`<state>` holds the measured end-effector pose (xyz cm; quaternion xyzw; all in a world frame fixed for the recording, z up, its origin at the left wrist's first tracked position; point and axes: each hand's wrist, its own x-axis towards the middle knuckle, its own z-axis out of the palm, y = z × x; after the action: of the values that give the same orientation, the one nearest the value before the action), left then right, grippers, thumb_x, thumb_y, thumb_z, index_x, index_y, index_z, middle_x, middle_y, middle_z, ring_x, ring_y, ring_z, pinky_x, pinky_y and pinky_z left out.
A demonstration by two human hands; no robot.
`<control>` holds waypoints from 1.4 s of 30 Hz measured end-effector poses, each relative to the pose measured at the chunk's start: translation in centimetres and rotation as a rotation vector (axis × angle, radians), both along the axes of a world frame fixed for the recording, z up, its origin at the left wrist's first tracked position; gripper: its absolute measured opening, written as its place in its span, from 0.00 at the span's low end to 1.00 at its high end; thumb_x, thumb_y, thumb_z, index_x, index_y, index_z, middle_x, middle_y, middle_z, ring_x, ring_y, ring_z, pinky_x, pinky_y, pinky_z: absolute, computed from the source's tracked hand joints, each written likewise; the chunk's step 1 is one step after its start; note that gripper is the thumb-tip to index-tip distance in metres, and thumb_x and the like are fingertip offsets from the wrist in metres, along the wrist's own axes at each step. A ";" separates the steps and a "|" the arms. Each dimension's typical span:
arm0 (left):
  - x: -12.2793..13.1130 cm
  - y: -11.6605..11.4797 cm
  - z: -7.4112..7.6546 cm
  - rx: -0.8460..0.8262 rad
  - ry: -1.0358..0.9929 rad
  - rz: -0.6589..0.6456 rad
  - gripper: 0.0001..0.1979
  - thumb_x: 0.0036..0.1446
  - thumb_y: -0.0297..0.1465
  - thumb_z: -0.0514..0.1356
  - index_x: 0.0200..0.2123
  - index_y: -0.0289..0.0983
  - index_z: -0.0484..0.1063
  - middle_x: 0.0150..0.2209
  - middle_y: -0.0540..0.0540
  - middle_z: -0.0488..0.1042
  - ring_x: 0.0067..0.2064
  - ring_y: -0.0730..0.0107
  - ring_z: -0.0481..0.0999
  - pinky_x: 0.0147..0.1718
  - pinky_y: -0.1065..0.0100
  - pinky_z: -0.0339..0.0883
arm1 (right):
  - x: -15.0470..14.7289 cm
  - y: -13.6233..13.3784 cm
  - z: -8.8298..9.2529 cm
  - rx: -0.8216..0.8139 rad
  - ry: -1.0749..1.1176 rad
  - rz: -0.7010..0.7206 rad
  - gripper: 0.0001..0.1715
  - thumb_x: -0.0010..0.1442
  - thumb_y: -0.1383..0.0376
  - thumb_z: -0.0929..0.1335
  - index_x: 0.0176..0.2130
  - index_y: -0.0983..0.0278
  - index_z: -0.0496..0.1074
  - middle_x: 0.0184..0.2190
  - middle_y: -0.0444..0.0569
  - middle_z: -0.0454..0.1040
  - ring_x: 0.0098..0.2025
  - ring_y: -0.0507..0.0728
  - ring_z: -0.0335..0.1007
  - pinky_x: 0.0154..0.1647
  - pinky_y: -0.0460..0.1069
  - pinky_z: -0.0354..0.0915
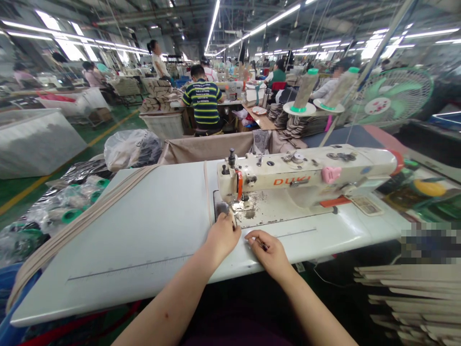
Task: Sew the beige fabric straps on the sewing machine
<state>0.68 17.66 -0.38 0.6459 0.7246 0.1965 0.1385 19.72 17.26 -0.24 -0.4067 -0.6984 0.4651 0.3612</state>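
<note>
My left hand (224,236) is closed at the needle end of a cream sewing machine (298,178). Its fingertips sit beside the presser foot (245,204), and a pale edge shows by them; what they pinch is mostly hidden. A narrow beige strip (207,192) runs down the white table (158,216) from its back edge towards this hand. To the right, my right hand (269,252) hovers by the table's front edge, thumb and forefinger nearly together. A small dark metal tool (264,246) shows within its curled fingers; its kind is unclear.
Long beige strips (90,214) drape over the table's left side. Bagged thread cones (72,211) lie beyond. A green fan (392,98) and two thread spools (305,91) stand behind the machine. Stacked beige pieces (414,293) are low right. A person in a striped shirt (203,103) sits ahead.
</note>
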 end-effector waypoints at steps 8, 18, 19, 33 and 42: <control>0.3 -2.2 -0.2 -0.030 -0.024 -0.097 0.27 0.59 0.23 0.57 0.63 0.34 0.60 0.55 0.32 0.71 0.47 0.56 0.80 0.46 0.62 0.74 | 2.3 -0.6 -0.1 -0.180 0.162 0.003 0.21 0.63 0.47 0.70 0.40 0.63 0.78 0.19 0.38 0.58 0.21 0.51 0.53 0.24 0.47 0.51; -1.0 -3.1 0.1 0.185 0.045 -0.330 0.22 0.55 0.37 0.68 0.48 0.39 0.64 0.55 0.37 0.67 0.58 0.47 0.71 0.60 0.52 0.68 | 11.2 -2.1 -4.3 -0.065 0.183 -0.724 0.33 0.67 0.39 0.62 0.33 0.64 0.74 0.18 0.41 0.60 0.23 0.53 0.57 0.27 0.50 0.57; -1.0 -3.1 -0.2 0.203 0.027 -0.327 0.22 0.56 0.38 0.67 0.49 0.39 0.63 0.54 0.37 0.67 0.57 0.47 0.72 0.60 0.51 0.68 | 12.6 -2.0 -5.1 -0.072 0.124 -0.797 0.35 0.66 0.36 0.61 0.33 0.64 0.74 0.19 0.42 0.62 0.23 0.54 0.59 0.27 0.50 0.59; -1.4 -3.6 -2.1 0.291 0.300 -0.450 0.16 0.71 0.39 0.47 0.49 0.35 0.66 0.52 0.35 0.68 0.52 0.50 0.74 0.53 0.54 0.71 | 29.2 -1.8 -12.3 -0.339 -0.279 -1.486 0.18 0.69 0.55 0.70 0.50 0.65 0.73 0.48 0.51 0.75 0.46 0.59 0.74 0.50 0.58 0.72; -1.6 -3.4 -2.5 0.372 0.246 -0.472 0.16 0.71 0.41 0.46 0.48 0.36 0.65 0.49 0.36 0.69 0.52 0.50 0.74 0.53 0.53 0.70 | 33.6 0.2 -12.7 -0.275 -0.245 -1.630 0.18 0.69 0.55 0.70 0.50 0.66 0.73 0.46 0.50 0.76 0.43 0.57 0.75 0.46 0.56 0.74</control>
<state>-0.89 14.27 -2.86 0.8292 0.5178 0.2086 -0.0288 53.33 17.42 -12.90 -0.8728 -0.1568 0.0917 0.4531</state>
